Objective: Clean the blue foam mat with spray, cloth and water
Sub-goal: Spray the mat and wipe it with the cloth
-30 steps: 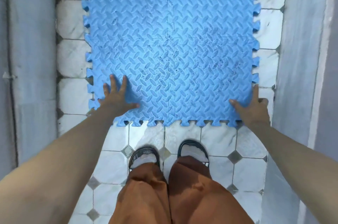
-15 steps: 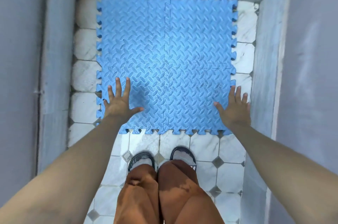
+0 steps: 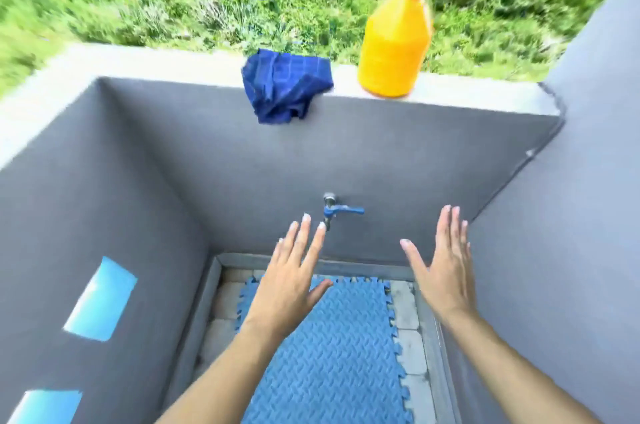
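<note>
Both hands, left (image 3: 289, 281) and right (image 3: 445, 271), hover open, empty, above the foam mat (image 3: 341, 347); light, floppy, best gripped by its edges.

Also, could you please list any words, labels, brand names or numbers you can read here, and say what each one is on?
None can be read.
Yellow spray bottle: no label or print shows on the side facing the camera, and it is motion-blurred.
Blue cloth: a grid pattern only.
Blue foam mat: an embossed pattern only.

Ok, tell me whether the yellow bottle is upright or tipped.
Upright. The bottle stands on its base on the wall top, red cap up, right of the cloth.
</note>
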`<state>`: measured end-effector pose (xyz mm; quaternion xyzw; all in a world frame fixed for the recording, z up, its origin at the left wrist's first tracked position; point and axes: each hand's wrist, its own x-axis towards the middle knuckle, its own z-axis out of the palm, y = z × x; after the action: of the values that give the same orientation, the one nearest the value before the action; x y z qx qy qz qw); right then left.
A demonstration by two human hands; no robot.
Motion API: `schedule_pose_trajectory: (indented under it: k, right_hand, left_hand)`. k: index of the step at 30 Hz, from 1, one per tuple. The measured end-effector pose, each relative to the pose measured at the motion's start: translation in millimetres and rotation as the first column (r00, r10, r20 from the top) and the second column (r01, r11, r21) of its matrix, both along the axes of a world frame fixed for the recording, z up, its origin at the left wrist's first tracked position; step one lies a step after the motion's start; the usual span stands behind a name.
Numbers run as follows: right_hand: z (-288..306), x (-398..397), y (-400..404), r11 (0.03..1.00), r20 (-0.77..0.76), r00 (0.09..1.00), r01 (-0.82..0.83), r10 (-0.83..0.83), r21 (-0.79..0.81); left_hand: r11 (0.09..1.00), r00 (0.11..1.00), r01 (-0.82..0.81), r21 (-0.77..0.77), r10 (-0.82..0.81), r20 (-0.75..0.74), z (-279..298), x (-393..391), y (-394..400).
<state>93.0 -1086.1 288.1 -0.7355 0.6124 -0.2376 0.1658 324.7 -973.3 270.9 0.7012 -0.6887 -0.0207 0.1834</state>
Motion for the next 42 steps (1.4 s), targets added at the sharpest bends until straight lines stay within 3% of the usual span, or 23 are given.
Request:
schedule_pose_trajectory:
  k: [4, 6, 9, 12, 15, 17, 23, 27, 30, 32, 35, 37, 40, 42]
  right_hand:
    - [122.0, 37.0, -64.4, 0.963, 0.199, 0.979, 0.013, 0.042, -0.268]
    - [164.4, 57.2, -97.9, 0.946, 0.263, 0.960, -0.003, 0.094, -0.324]
    - [211.9, 91.7, -147.5, 0.956, 0.365, 0.920, -0.031, 0.142, -0.293]
    - [246.7, 125.3, -193.9, 0.968, 0.399, 0.905, -0.052, 0.150, -0.245]
    - [252.7, 141.8, -227.1, 0.983, 0.388, 0.909, -0.095, 0.150, -0.158]
    - [243.0, 145.1, -238.3, 0.979, 0.342, 0.928, -0.088, 0.148, -0.183]
    - [236.1, 151.9, -246.4, 0.967, 0.269, 0.960, -0.006, 0.077, -0.256]
    - [239.8, 146.9, -239.5, 0.968, 0.300, 0.949, -0.016, 0.093, -0.251]
    - [249.5, 138.9, -220.7, 0.977, 0.274, 0.959, -0.005, 0.065, -0.213]
    - [251.5, 128.8, -200.2, 0.968, 0.240, 0.963, -0.059, 0.120, -0.246]
    - [227.3, 104.6, -147.1, 0.937, 0.337, 0.913, -0.114, 0.229, -0.329]
    - [197.9, 87.4, -106.7, 0.942, 0.492, 0.833, -0.094, 0.252, -0.322]
    - [130.4, 73.3, -52.2, 0.966, 0.718, 0.647, -0.185, 0.257, -0.179]
    - [77.1, 69.9, -19.2, 0.963, 0.759, 0.627, -0.269, 0.179, -0.005]
  left_hand:
    - [0.944, 0.985, 0.028, -0.329, 0.030, 0.170, 101.3, 21.1, -66.5]
    - [0.928, 0.973, 0.001, -0.374, 0.085, 0.214, 135.8, 37.5, -102.6]
    - [0.958, 0.969, -0.095, -0.272, 0.151, 0.194, 171.0, 65.4, -156.5]
    - [0.976, 0.954, -0.217, -0.011, 0.215, 0.208, 190.3, 90.7, -204.6]
    - [0.925, 0.940, -0.283, 0.253, 0.216, 0.263, 182.9, 113.2, -228.6]
    - [0.889, 0.933, -0.296, 0.349, 0.191, 0.305, 166.5, 126.9, -229.8]
    - [0.950, 0.852, -0.265, 0.163, 0.152, 0.502, 142.2, 139.8, -231.5]
    - [0.942, 0.944, -0.219, 0.255, 0.138, 0.299, 171.7, 135.6, -217.2]
    - [0.957, 0.964, -0.264, 0.121, 0.264, 0.015, 184.3, 123.1, -184.9]
    - [0.951, 0.950, -0.308, 0.014, 0.308, -0.041, 179.6, 111.9, -161.7]
    - [0.922, 0.916, -0.379, -0.078, 0.362, -0.173, 156.9, 101.3, -121.1]
    - [0.904, 0.875, -0.418, -0.096, 0.371, -0.311, 136.1, 100.0, -90.2]
    - [0.865, 0.791, -0.501, -0.003, 0.457, -0.407, 86.3, 106.2, -42.1]
    - [0.824, 0.706, -0.559, 0.091, 0.531, -0.469, 49.6, 105.6, -11.1]
